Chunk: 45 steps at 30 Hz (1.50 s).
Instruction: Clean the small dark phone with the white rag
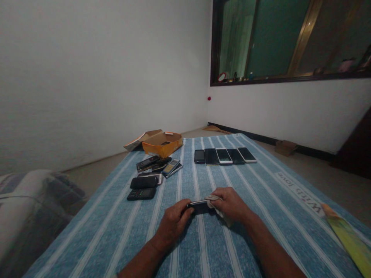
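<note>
Fingers [189,211] of the left hand [174,219] pinch one end of a phone [198,203] midway between the left and right edges of the striped cloth [116,231]; the right hand [233,204] holds a rag [213,198] around its other end. Five phones [224,156] lie near the far edge.

the right end of the slim device [197,203] is hidden behind the cloth [213,198] and the right fingers [219,192]. the orange box [158,150] hides part of the dark item [165,143] inside. both forearms [147,253] run off the lower edge, the window [272,38] off the top; several things [235,76] on its sill [290,80] are too small to tell.
</note>
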Available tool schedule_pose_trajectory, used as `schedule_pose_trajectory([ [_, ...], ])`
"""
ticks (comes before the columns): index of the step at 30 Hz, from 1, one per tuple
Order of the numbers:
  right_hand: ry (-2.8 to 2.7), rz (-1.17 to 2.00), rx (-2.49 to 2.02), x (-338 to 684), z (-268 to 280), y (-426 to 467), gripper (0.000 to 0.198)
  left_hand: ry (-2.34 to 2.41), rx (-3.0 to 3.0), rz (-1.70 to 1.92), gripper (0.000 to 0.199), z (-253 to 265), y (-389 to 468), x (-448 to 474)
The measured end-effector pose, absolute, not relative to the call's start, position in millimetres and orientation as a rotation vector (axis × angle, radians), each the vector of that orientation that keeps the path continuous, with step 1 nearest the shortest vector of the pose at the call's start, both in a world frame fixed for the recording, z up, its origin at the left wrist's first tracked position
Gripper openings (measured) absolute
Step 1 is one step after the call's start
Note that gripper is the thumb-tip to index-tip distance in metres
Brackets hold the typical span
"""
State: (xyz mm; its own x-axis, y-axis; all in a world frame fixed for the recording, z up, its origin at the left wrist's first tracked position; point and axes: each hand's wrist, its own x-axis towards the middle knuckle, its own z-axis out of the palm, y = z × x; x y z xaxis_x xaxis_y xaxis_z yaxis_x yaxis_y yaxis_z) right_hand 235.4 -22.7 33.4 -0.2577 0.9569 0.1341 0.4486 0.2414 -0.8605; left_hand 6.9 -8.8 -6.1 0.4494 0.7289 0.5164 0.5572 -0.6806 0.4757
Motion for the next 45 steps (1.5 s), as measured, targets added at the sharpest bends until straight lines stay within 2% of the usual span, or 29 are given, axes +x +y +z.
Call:
schedule_pose_trajectory([
  [5, -1.795, 0.942, -1.277, 233, 27, -20, 0.019, 1.125, 2.450, 1.066, 0.017, -6, -9, 6],
  [14, -1.668, 1.212, -1.289, 244, 25, -18, 0.015, 1.120, 2.457, 1.059, 0.019, -5, -9, 7],
  [29, -1.709, 1.146, -1.332, 251, 28, -18, 0.013, 1.107, 2.455, 1.103, 0.017, -11, -7, 7],
  [33, -1.841, 0.993, -1.336, 242, 32, -20, 0.015, 1.111, 2.440, 1.067, 0.018, -7, -8, 7],
  [38, -2.069, 0.608, -1.443, 228, 36, -24, 0.022, 1.120, 2.423, 1.101, 0.019, -5, -8, 7],
  [45, -2.285, 0.139, -1.659, 201, 35, -35, 0.020, 1.125, 2.426, 1.108, 0.021, -7, -7, 8],
])
